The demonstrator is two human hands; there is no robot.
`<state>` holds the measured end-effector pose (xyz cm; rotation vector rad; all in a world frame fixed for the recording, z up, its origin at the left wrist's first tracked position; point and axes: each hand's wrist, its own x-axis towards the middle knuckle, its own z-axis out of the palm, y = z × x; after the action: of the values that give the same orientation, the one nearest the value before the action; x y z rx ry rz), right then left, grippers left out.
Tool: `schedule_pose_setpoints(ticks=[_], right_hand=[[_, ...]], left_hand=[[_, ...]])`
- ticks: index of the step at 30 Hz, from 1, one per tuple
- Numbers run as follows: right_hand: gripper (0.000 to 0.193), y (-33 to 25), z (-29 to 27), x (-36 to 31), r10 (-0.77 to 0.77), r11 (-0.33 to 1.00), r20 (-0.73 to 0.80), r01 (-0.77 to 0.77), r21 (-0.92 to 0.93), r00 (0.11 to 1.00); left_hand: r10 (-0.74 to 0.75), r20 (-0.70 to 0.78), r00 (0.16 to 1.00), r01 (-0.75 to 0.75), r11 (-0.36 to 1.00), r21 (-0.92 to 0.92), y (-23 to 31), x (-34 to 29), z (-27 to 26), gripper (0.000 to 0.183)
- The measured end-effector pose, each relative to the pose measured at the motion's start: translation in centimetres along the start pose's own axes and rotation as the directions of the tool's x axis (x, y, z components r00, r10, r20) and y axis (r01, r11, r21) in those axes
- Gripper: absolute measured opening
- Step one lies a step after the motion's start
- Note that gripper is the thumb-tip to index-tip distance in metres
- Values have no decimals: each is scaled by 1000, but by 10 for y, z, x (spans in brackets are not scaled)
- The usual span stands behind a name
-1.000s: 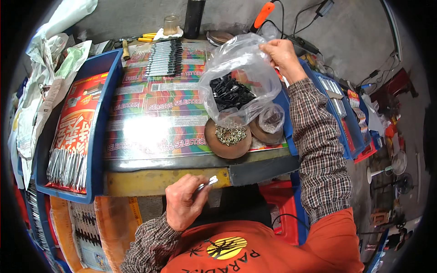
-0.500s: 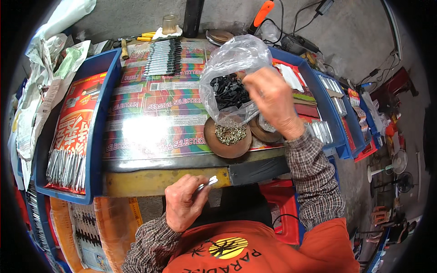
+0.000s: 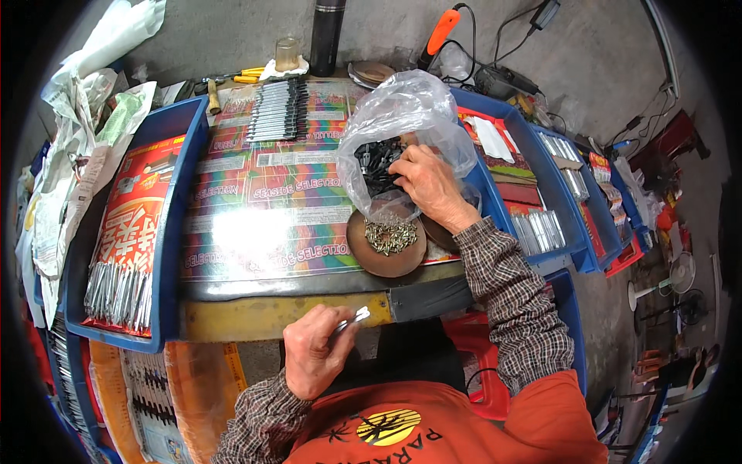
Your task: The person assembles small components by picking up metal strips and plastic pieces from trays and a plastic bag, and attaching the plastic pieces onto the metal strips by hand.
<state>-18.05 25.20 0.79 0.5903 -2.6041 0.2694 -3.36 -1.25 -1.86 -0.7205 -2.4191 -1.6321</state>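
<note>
My left hand (image 3: 315,352) is closed near the table's front edge, around thin silver metal strips (image 3: 361,315) whose pale ends stick out past the thumb and forefinger. Inside the mouth of a clear plastic bag (image 3: 402,97), the bent fingers of my right hand (image 3: 434,185) press together among small black parts (image 3: 376,170). What sits between those fingertips is hidden. Just in front of the bag, a round brown dish (image 3: 386,267) holds a heap of small brassy pins or screws (image 3: 391,235). Another brown dish lies partly under my right wrist.
A row of black-and-silver finished pieces (image 3: 278,112) lies at the back of the table. To the left, a blue tray (image 3: 161,309) holds silver strips (image 3: 120,290) on red packaging. More blue trays (image 3: 563,232) stand at right. An orange-handled tool (image 3: 440,35) leans behind.
My right hand has moved left and down, deeper into the bag's mouth among the black parts. The left hand keeps its hold on the silver strips, almost in place.
</note>
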Motion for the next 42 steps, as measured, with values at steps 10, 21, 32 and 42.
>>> schedule_pose_setpoints(ticks=[10,21,32,42], right_hand=[[15,-27,-50,20,-59,991,-285,90,96,957],[20,22,-13,65,258,922,-116,-208,325,959],[20,26,-8,60,369,857,13,-345,381,929],[17,-77,-72,-36,305,431,171,-296,852,937]], left_hand=[[32,-7,999,-32,999,15,-2,-1,1,12],[37,-10,999,-37,999,12,-4,-2,1,13],[41,0,999,-41,999,1,-4,-1,1,13],[23,-20,1000,-23,1000,-7,7,-6,0,12]])
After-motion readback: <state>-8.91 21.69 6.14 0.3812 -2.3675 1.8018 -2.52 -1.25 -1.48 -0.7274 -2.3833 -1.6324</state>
